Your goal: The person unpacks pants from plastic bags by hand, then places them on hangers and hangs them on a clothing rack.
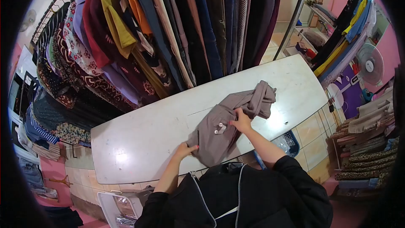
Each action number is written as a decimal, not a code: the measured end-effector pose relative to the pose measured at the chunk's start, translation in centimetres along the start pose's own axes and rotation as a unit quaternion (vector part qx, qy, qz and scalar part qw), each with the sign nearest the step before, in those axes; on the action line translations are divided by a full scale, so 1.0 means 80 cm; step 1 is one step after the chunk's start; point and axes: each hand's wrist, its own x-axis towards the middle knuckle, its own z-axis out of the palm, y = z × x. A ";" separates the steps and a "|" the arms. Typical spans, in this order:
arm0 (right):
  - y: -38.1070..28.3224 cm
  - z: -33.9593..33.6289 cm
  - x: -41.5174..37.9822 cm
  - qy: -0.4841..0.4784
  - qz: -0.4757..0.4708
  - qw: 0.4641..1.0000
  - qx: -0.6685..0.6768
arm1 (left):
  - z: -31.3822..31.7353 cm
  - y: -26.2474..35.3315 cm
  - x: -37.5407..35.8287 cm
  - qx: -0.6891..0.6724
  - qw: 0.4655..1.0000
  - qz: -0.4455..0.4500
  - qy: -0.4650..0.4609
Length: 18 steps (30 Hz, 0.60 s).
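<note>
A crumpled grey-brown garment (216, 143) lies slantwise on the white table (143, 143), bunched at its upper right end. Small white tags or labels show on its middle. My left hand (184, 150) holds the garment's lower left edge, with the thumb on top and the other fingers partly under the cloth. Further up and to the right, my right hand (241, 121) grips a fold of the same garment near its middle. Folds hide which kind of garment it is.
A packed rack of hanging clothes (168, 29) stands along the table's far side. Below the near edge are a blue basket (292, 140) and a white bin (109, 211). Folded clothes (367, 160) are stacked at right, near a fan (369, 65).
</note>
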 end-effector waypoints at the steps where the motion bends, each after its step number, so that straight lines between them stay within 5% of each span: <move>1: -0.015 -0.012 0.010 0.010 -0.035 0.999 0.017 | 0.004 0.006 0.002 0.039 0.998 -0.019 -0.042; 4: -0.073 -0.053 0.039 0.014 -0.224 0.967 0.125 | -0.002 0.024 0.007 0.176 0.975 -0.045 -0.129; 7: -0.156 -0.117 0.028 -0.048 -0.328 0.914 0.233 | -0.029 0.049 0.016 0.155 0.969 0.145 0.123; 11: -0.238 -0.195 -0.006 -0.043 -0.426 0.874 0.227 | -0.078 0.204 -0.015 0.003 0.905 0.346 0.249; 13: -0.267 -0.230 -0.024 -0.048 -0.431 0.865 0.252 | -0.102 0.275 -0.029 -0.077 0.893 0.394 0.205; 17: -0.295 -0.262 -0.028 -0.161 -0.405 0.836 0.333 | -0.082 0.415 -0.086 -0.239 0.875 0.416 -0.064; 18: -0.301 -0.260 -0.028 -0.151 -0.420 0.827 0.342 | -0.070 0.439 -0.098 -0.177 0.862 0.468 -0.083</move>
